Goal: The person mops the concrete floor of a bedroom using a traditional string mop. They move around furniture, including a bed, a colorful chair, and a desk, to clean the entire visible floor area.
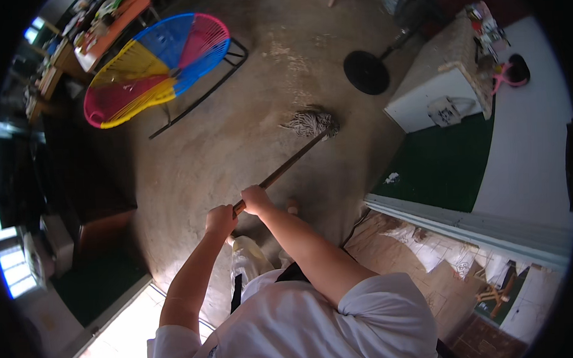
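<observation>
Both my hands are wrapped round the brown wooden handle of a mop (pixel 292 158). My left hand (pixel 221 220) grips the top end of the handle. Just ahead of it, my right hand (pixel 256 199) is closed on the handle a little lower down. The handle slants away to the far right, down to the mop head (pixel 311 122), a bundle of grey and white strings. Those strings lie spread on the bare concrete floor (pixel 204 156), mostly to the left of the handle's end.
A rocking chair (pixel 159 66) with blue, pink and yellow cords stands far left. Beyond the mop head is a round black stand base (pixel 366 72). A counter (pixel 434 66) with a hanging bag is at right. Dark furniture (pixel 91 186) stands left, a doorway sill (pixel 452 224) near right.
</observation>
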### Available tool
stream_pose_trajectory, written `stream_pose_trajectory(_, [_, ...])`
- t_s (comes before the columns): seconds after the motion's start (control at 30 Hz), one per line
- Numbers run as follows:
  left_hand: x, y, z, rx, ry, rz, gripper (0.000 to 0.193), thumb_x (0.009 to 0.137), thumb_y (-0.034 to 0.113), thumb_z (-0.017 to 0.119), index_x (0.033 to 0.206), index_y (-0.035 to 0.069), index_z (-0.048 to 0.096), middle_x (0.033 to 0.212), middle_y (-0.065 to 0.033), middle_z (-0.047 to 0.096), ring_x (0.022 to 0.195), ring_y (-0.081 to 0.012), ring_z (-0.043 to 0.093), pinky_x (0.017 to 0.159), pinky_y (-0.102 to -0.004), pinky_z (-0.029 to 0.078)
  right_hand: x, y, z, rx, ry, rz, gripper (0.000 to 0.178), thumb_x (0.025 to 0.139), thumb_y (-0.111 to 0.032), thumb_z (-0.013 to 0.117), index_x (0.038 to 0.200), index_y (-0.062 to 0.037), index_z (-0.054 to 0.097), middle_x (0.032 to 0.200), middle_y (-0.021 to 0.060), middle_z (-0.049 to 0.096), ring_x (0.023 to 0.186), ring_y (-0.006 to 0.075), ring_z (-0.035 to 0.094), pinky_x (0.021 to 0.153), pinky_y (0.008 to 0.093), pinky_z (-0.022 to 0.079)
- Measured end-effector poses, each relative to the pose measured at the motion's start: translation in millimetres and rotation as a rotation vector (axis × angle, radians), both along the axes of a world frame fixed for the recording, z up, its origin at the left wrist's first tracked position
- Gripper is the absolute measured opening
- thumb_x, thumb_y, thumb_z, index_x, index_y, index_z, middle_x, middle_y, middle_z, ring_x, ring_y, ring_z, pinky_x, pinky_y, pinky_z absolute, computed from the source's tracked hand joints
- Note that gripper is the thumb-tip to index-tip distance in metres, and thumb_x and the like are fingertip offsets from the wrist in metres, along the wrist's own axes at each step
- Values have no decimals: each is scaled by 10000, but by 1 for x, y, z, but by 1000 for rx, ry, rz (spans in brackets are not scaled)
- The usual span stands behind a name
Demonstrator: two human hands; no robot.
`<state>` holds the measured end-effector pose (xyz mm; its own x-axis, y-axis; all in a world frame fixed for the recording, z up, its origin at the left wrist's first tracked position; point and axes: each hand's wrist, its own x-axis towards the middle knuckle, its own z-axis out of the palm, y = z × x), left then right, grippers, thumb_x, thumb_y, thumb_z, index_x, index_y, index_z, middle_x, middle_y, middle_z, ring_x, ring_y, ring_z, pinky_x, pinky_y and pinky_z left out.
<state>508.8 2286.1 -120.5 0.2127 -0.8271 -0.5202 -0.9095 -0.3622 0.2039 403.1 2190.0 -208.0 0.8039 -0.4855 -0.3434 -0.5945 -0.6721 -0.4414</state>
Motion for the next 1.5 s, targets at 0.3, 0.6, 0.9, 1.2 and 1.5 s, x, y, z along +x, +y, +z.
stream_pose_trajectory(0.3, [-177, -164, 3, -11, 19, -255, 192, 776, 228, 545, 847, 64, 618, 797, -129, 634, 755, -301, 625, 660, -408, 500, -183, -131, -7, 58, 141, -370, 52, 668, -108, 622, 671, -78, 581, 781, 120, 593, 837, 321, 561, 750, 417, 457])
stream_pose_trajectory(0.6, [-286, -250, -22, 78, 312, -367, 248, 811, 264, 520, 854, 45, 629, 801, -150, 640, 714, -304, 628, 646, -405, 502, -308, -151, -19, 275, -553, -1449, 253, 743, -127, 641, 953, -88, 505, 801, 94, 542, 814, 266, 561, 747, 387, 460])
stream_pose_trajectory(0.9, [-234, -313, -67, 346, 653, -875, 243, 815, 159, 447, 942, 82, 640, 838, -169, 633, 857, -285, 599, 739, -379, 475, -267, -132, -35, 562, -282, -2126, 564, 766, -182, 534, 1281, -145, 306, 839, 161, 594, 719, 306, 609, 615, 446, 473])
stream_pose_trajectory(1.2, [-226, -341, -45, -128, 343, -1637, 718, 671, -12, 601, 1312, 204, 361, 1293, -138, 385, 1045, -326, 493, 805, -429, 460, -156, -107, 39, 503, -101, -2213, 654, 780, -166, 484, 1371, -135, 205, 872, 226, 623, 813, 373, 610, 694, 468, 476])
stream_pose_trajectory(1.5, [-171, -311, -97, -86, 395, -2078, 523, 602, 152, 741, 1096, 144, 570, 1264, -145, 432, 1169, -304, 415, 880, -411, 426, -5, -18, 103, 489, -798, -2372, 499, 831, -156, 477, 1308, -116, 337, 681, 131, 579, 488, 208, 550, 447, 331, 449])
